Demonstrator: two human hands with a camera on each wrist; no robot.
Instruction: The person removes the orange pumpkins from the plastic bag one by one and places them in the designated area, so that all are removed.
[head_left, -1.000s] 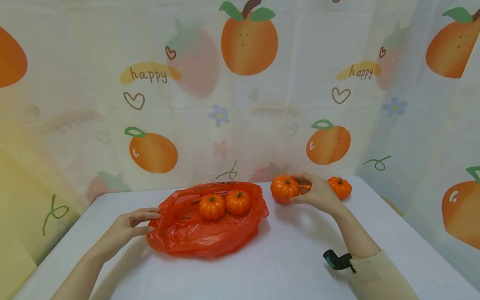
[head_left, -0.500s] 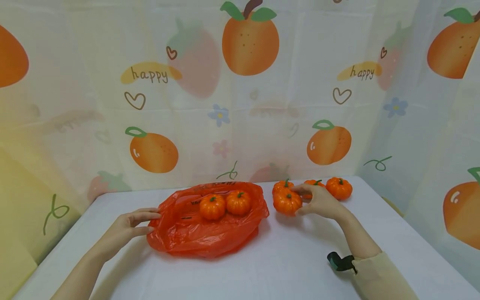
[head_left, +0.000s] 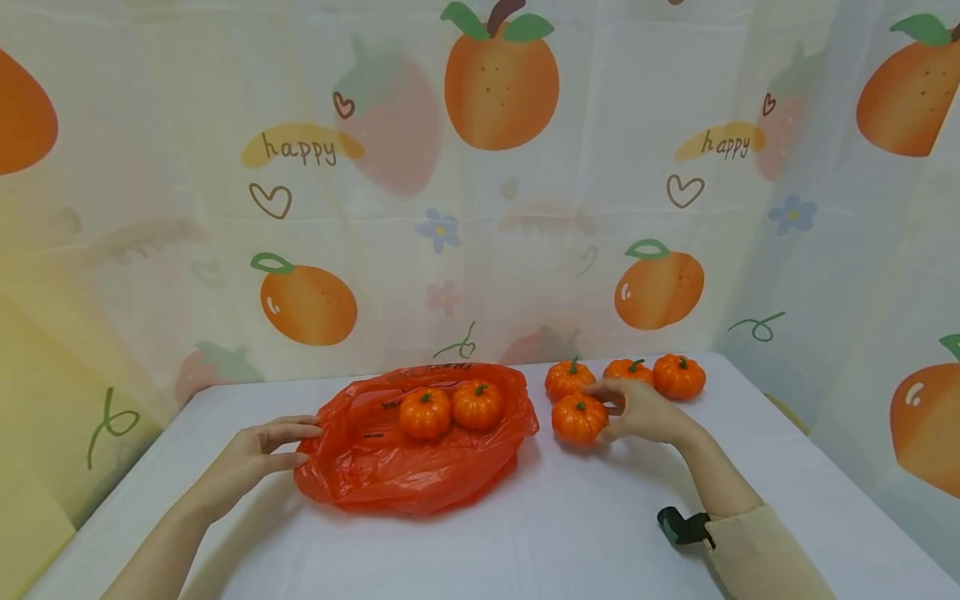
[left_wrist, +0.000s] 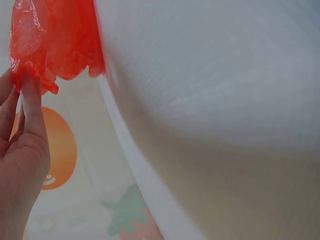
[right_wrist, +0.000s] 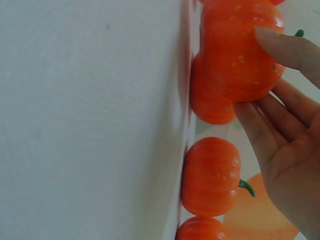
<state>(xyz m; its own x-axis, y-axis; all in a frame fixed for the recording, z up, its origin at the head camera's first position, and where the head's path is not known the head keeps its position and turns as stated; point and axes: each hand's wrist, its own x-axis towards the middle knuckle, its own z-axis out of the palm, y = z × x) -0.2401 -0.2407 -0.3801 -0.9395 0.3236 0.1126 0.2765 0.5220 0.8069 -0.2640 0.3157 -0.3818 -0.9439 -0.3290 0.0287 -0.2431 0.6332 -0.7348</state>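
My left hand (head_left: 243, 467) pinches the left edge of a crinkled red plastic bag (head_left: 420, 479), which lies spread with its mouth facing up. In the left wrist view, the thumb and fingertips (left_wrist: 31, 92) meet at the bag's gathered rim. Two small orange pumpkins with green stems, a left one (head_left: 425, 414) and a right one (head_left: 477, 406), sit in the bag. To the right of the bag, my right hand (head_left: 643, 411) holds another small pumpkin (head_left: 580, 419) between thumb and fingers. The right wrist view has this pumpkin (right_wrist: 240, 47) close over the white tabletop.
Behind the held pumpkin sits another pumpkin (head_left: 567, 379). Farther right along the back of the white table (head_left: 585, 533) are a middle pumpkin (head_left: 628, 369) and an outer pumpkin (head_left: 678, 377). A fruit-printed curtain (head_left: 480, 250) hangs just behind the table's back edge.
My right hand has drawn the held pumpkin toward me, away from the back row, uncovering the pumpkin behind it. The left hand and the bag stay where they were.
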